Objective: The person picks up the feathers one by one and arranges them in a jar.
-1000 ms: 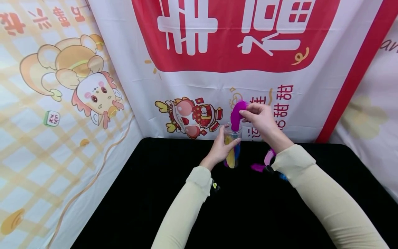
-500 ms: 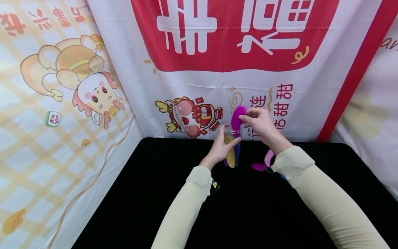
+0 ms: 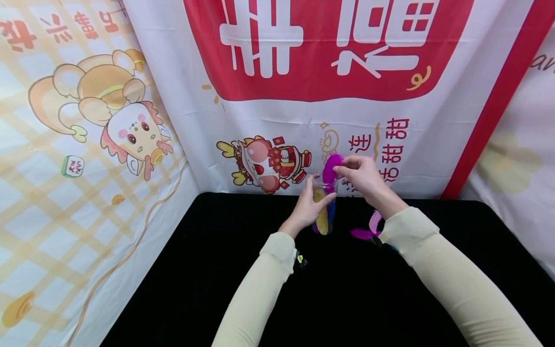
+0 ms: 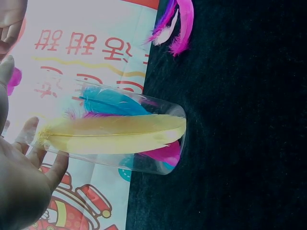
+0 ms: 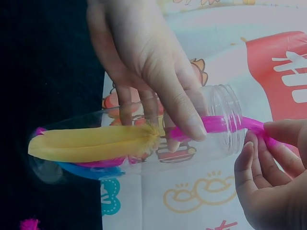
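My left hand [image 3: 305,209] grips a clear jar [image 3: 320,179] around its side, and the jar stands upright on the black table. Inside it a yellow feather [image 4: 115,134] leans against the wall, with a blue feather [image 4: 117,101] and a pink feather [image 4: 165,152] behind. A magenta feather [image 3: 331,169] is pinched between the thumb and fingers of my right hand [image 3: 364,177]. In the right wrist view this feather passes through the threaded mouth, its lower end inside the jar above the yellow one.
Several more feathers, pink and magenta [image 3: 362,233], lie on the black tablecloth [image 3: 342,299] to the right of the jar, partly behind my right sleeve. Printed cloth hangings [image 3: 260,115] rise behind the table and along its left side.
My right hand has come down a little with the magenta feather, which sits deeper in the jar mouth. The left hand and jar stay in place.
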A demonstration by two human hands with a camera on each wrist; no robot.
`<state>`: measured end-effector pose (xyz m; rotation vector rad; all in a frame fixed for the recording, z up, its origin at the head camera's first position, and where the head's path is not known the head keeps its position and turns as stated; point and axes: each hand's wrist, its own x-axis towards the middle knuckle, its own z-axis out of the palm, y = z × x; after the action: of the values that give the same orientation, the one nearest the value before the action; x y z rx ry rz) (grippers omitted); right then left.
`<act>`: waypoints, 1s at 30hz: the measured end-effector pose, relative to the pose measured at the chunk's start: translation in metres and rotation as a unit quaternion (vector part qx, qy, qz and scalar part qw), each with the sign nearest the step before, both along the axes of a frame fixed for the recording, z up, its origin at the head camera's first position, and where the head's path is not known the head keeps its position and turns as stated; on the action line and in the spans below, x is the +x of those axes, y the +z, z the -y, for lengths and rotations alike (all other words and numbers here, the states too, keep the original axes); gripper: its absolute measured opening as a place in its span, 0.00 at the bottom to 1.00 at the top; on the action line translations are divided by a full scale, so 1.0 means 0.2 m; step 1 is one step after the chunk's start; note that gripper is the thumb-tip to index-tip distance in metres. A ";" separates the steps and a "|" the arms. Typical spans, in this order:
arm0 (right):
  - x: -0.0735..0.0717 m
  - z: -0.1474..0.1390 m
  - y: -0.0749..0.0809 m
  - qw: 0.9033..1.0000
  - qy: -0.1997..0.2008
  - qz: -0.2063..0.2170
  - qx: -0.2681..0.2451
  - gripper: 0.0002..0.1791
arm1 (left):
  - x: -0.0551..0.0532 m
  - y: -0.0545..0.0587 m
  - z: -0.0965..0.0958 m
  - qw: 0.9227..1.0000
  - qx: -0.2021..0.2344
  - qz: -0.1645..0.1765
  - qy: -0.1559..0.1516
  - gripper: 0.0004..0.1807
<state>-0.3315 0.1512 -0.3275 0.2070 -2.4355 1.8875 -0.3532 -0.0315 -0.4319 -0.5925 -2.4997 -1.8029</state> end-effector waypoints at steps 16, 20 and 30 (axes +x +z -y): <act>0.03 -0.04 0.00 1.000 0.004 0.005 0.007 0.17 | 0.00 0.01 0.00 1.000 0.002 0.001 0.003 0.42; 0.04 -0.06 0.00 1.000 0.009 -0.003 0.005 0.17 | 0.00 0.01 0.00 1.000 0.002 0.002 0.005 0.42; 0.06 -0.11 -0.02 1.000 0.010 0.009 0.025 0.17 | 0.00 0.00 0.00 1.000 0.002 0.002 0.005 0.42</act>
<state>-0.3188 0.1732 -0.3308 0.2195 -2.5042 1.8455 -0.3532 -0.0309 -0.4317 -0.5758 -2.4957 -1.8078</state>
